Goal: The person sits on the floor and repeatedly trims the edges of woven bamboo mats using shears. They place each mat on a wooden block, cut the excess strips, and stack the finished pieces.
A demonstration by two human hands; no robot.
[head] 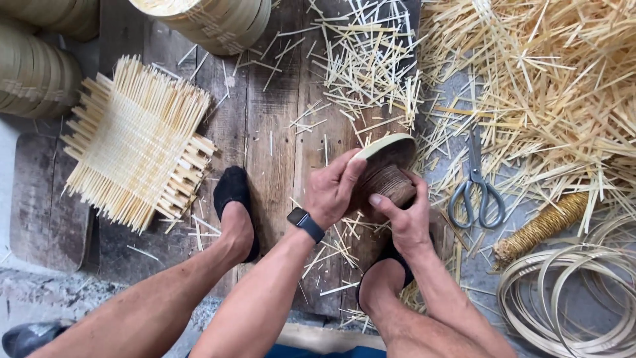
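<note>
I see my left hand (329, 192) and right hand (405, 215) clasping a round wooden block (384, 174) between them above the plank floor (278, 126), fingers (381, 200) curled tight against its ribbed side. Scissors (476, 189) lie just right, among bamboo splints (550, 79).

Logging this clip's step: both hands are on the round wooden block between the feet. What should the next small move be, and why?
Probably set the round wooden block down flat on the plank floor. The left hand and right hand hold it tilted above the boards, its pale face turned up and away, so it rests on nothing yet.
</note>
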